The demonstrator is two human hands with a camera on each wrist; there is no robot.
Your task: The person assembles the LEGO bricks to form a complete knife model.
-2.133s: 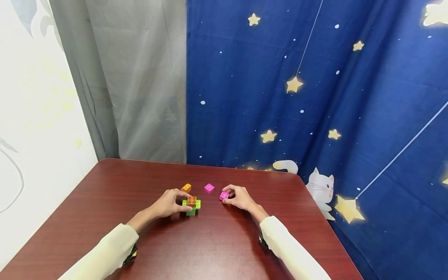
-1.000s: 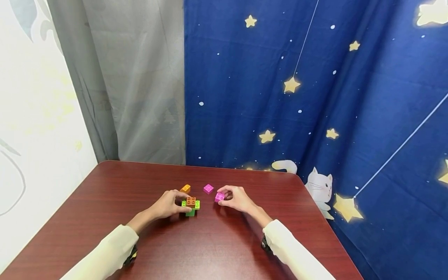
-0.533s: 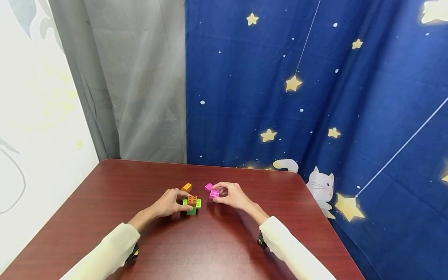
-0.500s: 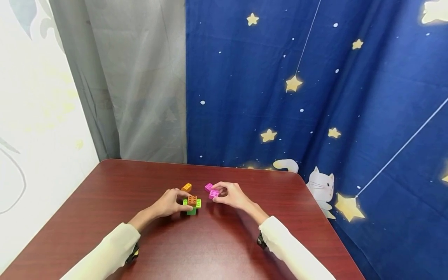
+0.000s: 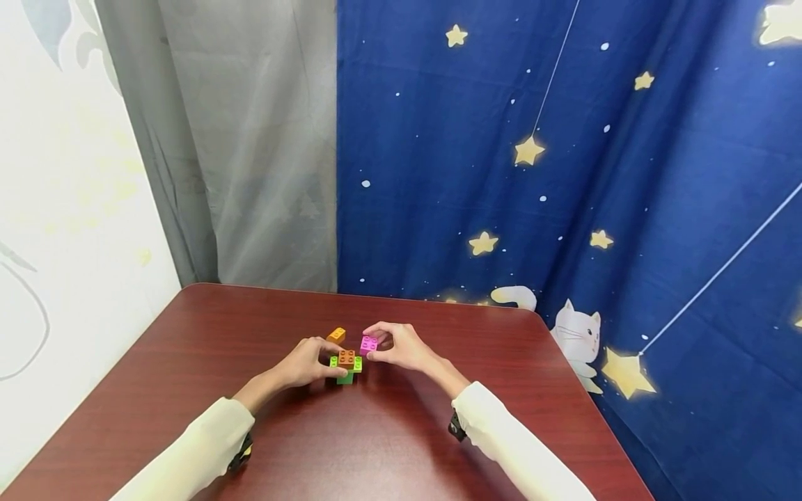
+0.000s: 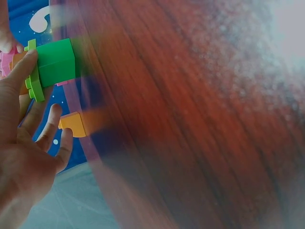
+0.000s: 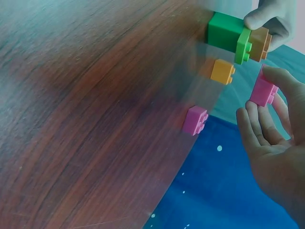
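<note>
My left hand (image 5: pixel 307 363) grips a stack on the table: a green block (image 6: pixel 57 61) at the bottom, a lime plate (image 7: pixel 242 46) above it, and a brown brick (image 5: pixel 347 358) on top. Thumb and fingers lie on either side of the upper part. Just to the right, my right hand (image 5: pixel 401 346) pinches a pink brick (image 7: pixel 263 88) between thumb and fingers. The right wrist view shows that brick raised off the table, near the brown brick, with a gap between them. A second pink brick (image 7: pixel 195 120) stands on the table, hidden in the head view.
An orange brick (image 5: pixel 336 335) stands behind the stack, near the left fingers. The red-brown table (image 5: pixel 388 445) ends at its far edge before a grey curtain (image 5: pixel 276 174) and a blue curtain with stars (image 5: pixel 426 174). A white wall (image 5: pixel 75 243) is at the left.
My right hand has moved left with the pink brick, from beside the other pink brick to close by the stack. My left hand keeps its grip and has hardly moved.
</note>
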